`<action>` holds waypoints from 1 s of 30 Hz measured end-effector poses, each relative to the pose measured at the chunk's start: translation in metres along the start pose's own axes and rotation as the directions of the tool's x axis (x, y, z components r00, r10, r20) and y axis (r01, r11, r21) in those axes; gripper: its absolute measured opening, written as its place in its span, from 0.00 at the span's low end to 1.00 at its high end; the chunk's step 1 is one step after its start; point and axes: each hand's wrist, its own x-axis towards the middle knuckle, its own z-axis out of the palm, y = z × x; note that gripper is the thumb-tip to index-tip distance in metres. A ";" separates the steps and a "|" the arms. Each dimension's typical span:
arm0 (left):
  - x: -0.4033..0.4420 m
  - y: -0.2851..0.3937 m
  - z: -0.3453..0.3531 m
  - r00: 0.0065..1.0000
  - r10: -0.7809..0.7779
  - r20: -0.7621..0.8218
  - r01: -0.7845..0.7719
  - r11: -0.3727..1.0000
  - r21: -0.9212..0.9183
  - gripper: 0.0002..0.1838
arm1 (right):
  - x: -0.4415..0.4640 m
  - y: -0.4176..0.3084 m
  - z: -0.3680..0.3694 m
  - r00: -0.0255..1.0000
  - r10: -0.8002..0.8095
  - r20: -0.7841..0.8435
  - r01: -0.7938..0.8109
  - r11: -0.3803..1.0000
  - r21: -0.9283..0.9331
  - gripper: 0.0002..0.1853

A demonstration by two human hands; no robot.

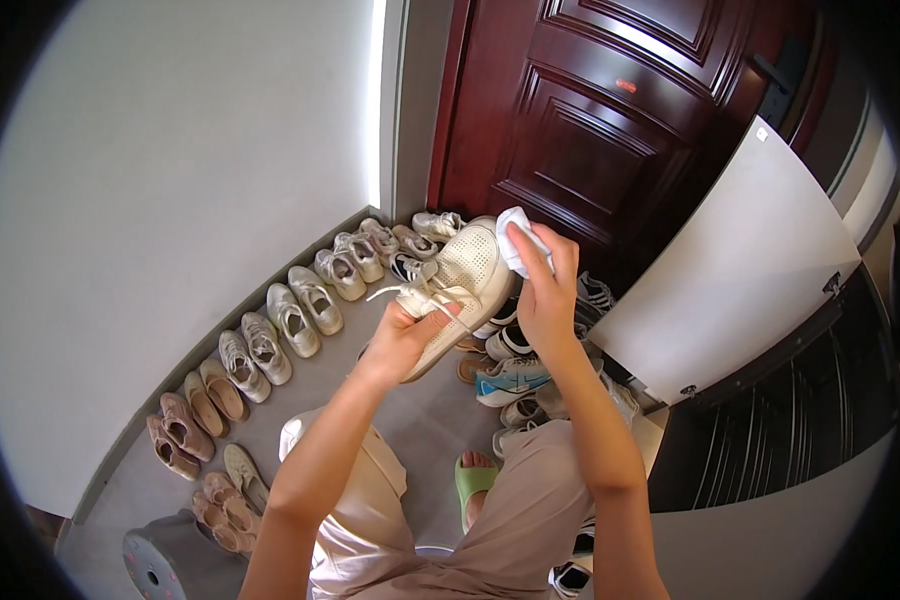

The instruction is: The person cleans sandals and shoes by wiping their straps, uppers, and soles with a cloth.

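Note:
A cream perforated lace-up shoe (467,262) is held up in front of me, its toe pointing away and to the right. My left hand (407,337) is closed around its middle, near the loose white laces. In my right hand (547,290), a white cloth or wipe (515,238) is pinched between the fingers and pressed against the shoe's toe edge. The heel end of the shoe is partly hidden behind my left hand.
Pairs of shoes (292,320) line the left wall. More shoes, including a blue sneaker (511,382), lie right of my legs. An open cabinet door (725,270) stands at the right, beside a dark rack (780,420). A grey stool (180,560) is at lower left.

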 end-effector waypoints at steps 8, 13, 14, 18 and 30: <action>0.008 -0.012 -0.001 0.991 -0.063 -0.119 0.005 0.902 -0.432 0.11 | -0.004 -0.020 0.004 0.973 -0.186 0.140 0.172 0.980 0.104 0.26; 0.006 0.004 0.008 0.947 -0.303 -0.109 0.201 0.821 -0.535 0.21 | -0.012 -0.021 0.017 0.991 -0.116 0.070 0.115 0.993 0.021 0.27; 0.007 0.000 0.003 0.947 -0.302 -0.112 0.199 0.821 -0.535 0.21 | -0.014 -0.028 0.019 0.985 -0.153 0.086 0.153 0.988 0.001 0.26; 0.010 -0.008 -0.005 0.954 -0.300 0.009 0.241 0.750 -0.616 0.29 | -0.016 -0.037 0.014 0.941 -0.298 0.160 0.302 0.953 -0.001 0.22; 0.014 -0.013 -0.025 0.959 -0.134 0.249 0.282 0.494 -0.822 0.29 | -0.024 -0.057 0.026 0.903 -0.363 0.230 0.328 0.928 0.177 0.20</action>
